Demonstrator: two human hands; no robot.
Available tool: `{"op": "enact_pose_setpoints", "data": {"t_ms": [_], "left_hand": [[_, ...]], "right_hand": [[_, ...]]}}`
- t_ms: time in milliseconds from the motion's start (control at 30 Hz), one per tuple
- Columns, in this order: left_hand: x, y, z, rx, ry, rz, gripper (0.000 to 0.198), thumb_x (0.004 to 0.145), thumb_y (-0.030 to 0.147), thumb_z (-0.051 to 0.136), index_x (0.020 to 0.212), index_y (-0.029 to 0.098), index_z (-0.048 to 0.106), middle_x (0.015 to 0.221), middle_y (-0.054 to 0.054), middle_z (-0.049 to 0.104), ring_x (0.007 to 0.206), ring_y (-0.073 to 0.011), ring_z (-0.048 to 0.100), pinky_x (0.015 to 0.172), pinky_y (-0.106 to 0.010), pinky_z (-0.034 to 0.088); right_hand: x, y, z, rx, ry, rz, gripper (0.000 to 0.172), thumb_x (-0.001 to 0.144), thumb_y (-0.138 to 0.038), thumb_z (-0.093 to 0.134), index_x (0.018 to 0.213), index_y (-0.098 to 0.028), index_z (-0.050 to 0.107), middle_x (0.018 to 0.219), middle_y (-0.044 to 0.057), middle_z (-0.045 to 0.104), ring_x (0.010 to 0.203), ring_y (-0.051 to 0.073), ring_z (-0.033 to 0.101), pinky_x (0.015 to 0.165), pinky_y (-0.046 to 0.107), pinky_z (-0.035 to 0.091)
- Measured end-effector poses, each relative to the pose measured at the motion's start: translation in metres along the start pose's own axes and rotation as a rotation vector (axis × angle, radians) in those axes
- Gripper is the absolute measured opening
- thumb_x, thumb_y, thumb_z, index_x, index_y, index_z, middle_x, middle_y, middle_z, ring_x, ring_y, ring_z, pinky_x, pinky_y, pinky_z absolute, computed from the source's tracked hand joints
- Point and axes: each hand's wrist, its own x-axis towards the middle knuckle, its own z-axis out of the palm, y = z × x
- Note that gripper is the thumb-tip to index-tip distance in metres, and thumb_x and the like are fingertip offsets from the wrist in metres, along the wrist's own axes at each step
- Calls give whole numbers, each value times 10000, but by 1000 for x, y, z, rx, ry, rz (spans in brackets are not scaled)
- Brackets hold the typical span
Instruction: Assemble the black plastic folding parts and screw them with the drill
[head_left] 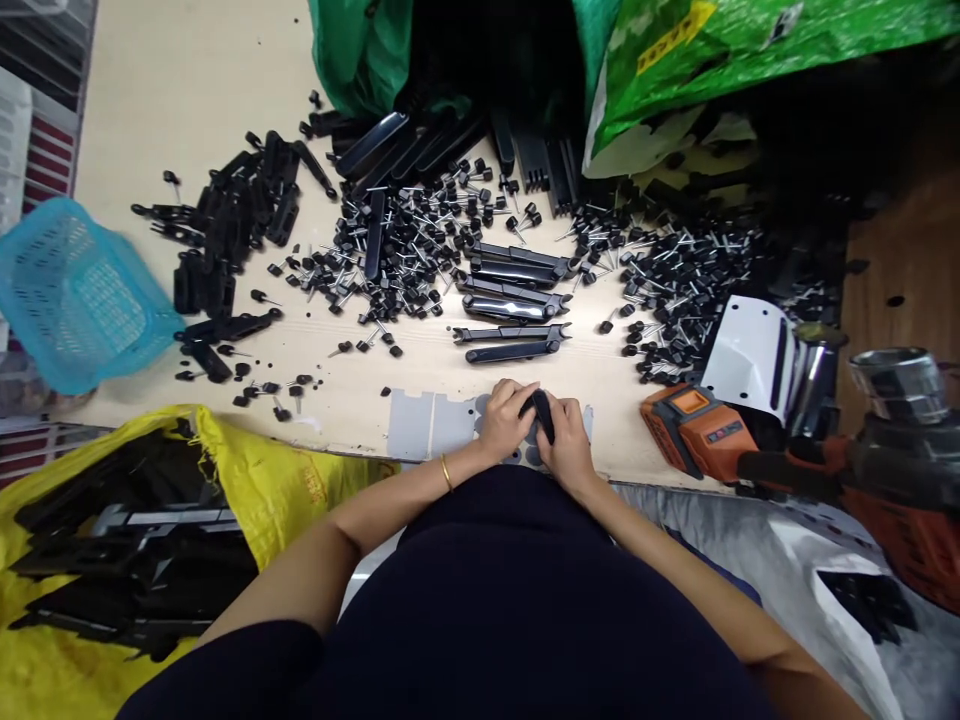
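1. We hold one small black part [541, 416] between our two hands, at the near edge of the table [187, 60], just in front of the body.
2. Our left hand [506, 420] is clamped on the left side of this part; a gold bracelet [447, 472] circles the wrist.
3. Our right hand [568, 445] is clamped on its right side. The hands are close together; we cannot tell whether they touch each other.
4. Immediately left of the hands, we find flat grey pieces [411, 422] on the table; others lie partly hidden beneath the hands.
5. Directly beyond the hands, long black pieces [514, 307] lie crosswise in a row, several with forked ends.
6. Farther beyond, slightly left, we see a heap of black-headed pins [420, 250]; a second heap [686, 285] lies beyond and to the right.
7. Well left of the hands stand a pile of black jointed parts [232, 210] and a blue basket [142, 330].
8. Right of the hands lies an orange tool [701, 430], with a white panel [750, 350] just beyond it.
9. Left of the hands and nearer the body, we have a yellow bag [292, 485] containing black parts.
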Motion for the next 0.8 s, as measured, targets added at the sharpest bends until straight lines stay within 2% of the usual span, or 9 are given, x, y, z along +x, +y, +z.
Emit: {"op": "enact_pose_setpoints", "data": {"t_ms": [133,267,367,433,467,533,600,667,800], "left_hand": [[-2,5,3,-44,35,-26,336,801,99,494,1093,210,618,814,-28,535,824,-171,543,764,-322,487],[3,3,-1,-44,5,2,303,784,102,504,1056,192,605,831,-36,537,829,-179,538,758,-319,483],[5,3,-9,-13,-42,18,288,778,97,515,1038,194,591,857,-40,548,857,-193,537,777,-331,470],[5,2,-18,58,-36,-11,282,774,95,527,1028,201,587,878,-45,566,886,-213,536,801,-357,449],[4,2,-23,100,-24,-35,279,771,94,533,1023,201,585,885,-48,573,896,-224,534,809,-370,437],[1,-2,-32,164,-11,-73,273,766,94,537,1014,201,580,892,-53,579,903,-238,531,813,-385,420],[-3,-6,-38,178,-19,-79,269,765,94,532,1009,202,572,895,-53,577,899,-238,532,813,-384,412],[-6,-10,-39,162,-24,-63,264,773,102,528,1012,206,568,895,-50,578,893,-233,533,820,-383,408],[-8,-13,-37,114,10,-40,280,792,118,519,1050,214,570,895,-48,589,894,-228,536,828,-385,406]], "right_hand": [[0,0,2,-9,3,14,573,795,-128,408,1363,-185,371,1009,109,463,977,256,511,836,415,486],[-4,-1,3,-26,-7,28,560,800,-145,422,1358,-151,372,1035,128,470,1003,262,506,850,421,483],[1,3,-9,21,-95,-11,546,797,-223,492,1330,-143,406,1063,131,488,984,253,525,811,399,498],[19,9,-27,78,-126,-41,493,806,-303,523,1275,-161,469,1024,110,521,886,222,552,751,364,508],[33,13,-38,82,-82,-42,463,816,-336,522,1246,-166,497,1000,102,537,842,210,554,731,354,505],[74,26,-66,14,149,-4,420,836,-354,492,1206,-158,526,1000,113,555,836,213,546,750,369,490],[126,42,-96,-97,421,41,364,829,-299,472,1153,-147,542,1052,133,551,933,241,528,859,425,446],[179,60,-127,-167,594,135,339,800,-213,454,1117,-134,545,1072,151,539,1041,271,492,934,473,386],[256,91,-181,-216,798,553,429,796,-121,386,1210,-126,499,1193,204,457,1160,319,421,909,540,349]]}}
